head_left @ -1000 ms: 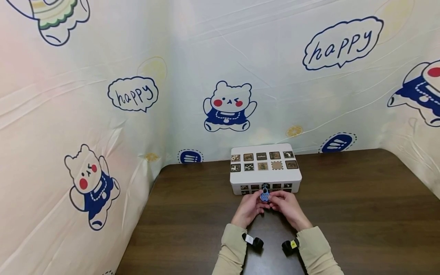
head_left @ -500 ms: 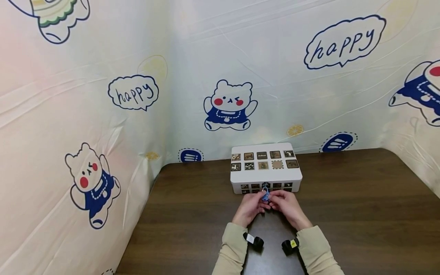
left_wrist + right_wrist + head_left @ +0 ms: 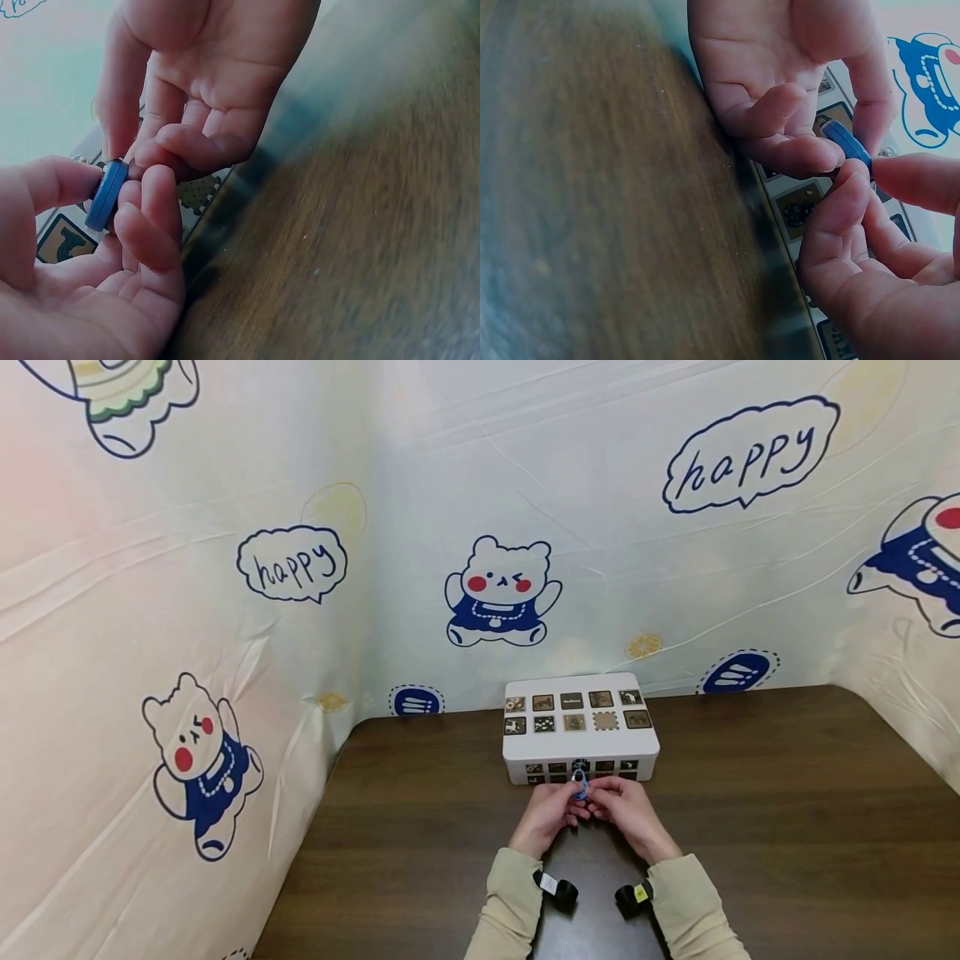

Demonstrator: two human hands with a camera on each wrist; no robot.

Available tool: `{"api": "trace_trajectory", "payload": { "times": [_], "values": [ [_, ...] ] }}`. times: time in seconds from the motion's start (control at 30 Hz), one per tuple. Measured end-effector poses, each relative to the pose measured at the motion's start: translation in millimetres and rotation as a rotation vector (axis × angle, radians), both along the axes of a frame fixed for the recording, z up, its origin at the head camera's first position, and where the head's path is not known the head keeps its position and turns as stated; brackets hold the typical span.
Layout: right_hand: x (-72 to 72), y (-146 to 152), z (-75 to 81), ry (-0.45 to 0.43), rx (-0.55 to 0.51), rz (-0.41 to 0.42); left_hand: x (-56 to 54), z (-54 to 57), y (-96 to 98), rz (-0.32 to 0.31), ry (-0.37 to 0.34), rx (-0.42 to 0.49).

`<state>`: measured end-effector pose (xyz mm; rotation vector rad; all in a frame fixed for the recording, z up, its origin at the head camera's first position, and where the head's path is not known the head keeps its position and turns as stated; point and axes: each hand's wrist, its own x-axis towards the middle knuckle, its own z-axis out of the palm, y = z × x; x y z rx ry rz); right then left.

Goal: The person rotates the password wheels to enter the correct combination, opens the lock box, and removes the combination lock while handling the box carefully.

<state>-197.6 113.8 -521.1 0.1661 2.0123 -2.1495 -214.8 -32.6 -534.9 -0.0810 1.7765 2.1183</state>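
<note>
- Pale, creased fabric (image 3: 405, 485) printed with cartoon bears and "happy" bubbles hangs behind your dark, wood-grained table (image 3: 420, 843).
- A white, round-cornered box (image 3: 573, 745), patterned with small square pictures, stands on it just beyond your hands.
- Your left hand (image 3: 542, 814) pinches a small, smooth, thick-rimmed blue piece (image 3: 109, 195) between thumb and fingers.
- Your right hand (image 3: 628, 814) pinches the opposite side the same way.
- You have the blue piece between both sets of fingertips, in front of the box's near wall.
- Compared with a second ago, you show the head camera less of its broad, dotted face; it is turned more edge-on, while the box stays put.
</note>
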Motion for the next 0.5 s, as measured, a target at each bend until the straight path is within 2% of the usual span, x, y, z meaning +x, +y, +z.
{"api": "trace_trajectory", "payload": {
  "times": [0.5],
  "values": [
    [-0.7,0.9,1.7,-0.005,0.004,0.001,-0.9,1.0,0.1,0.0,-0.025,-0.003]
  ]
}}
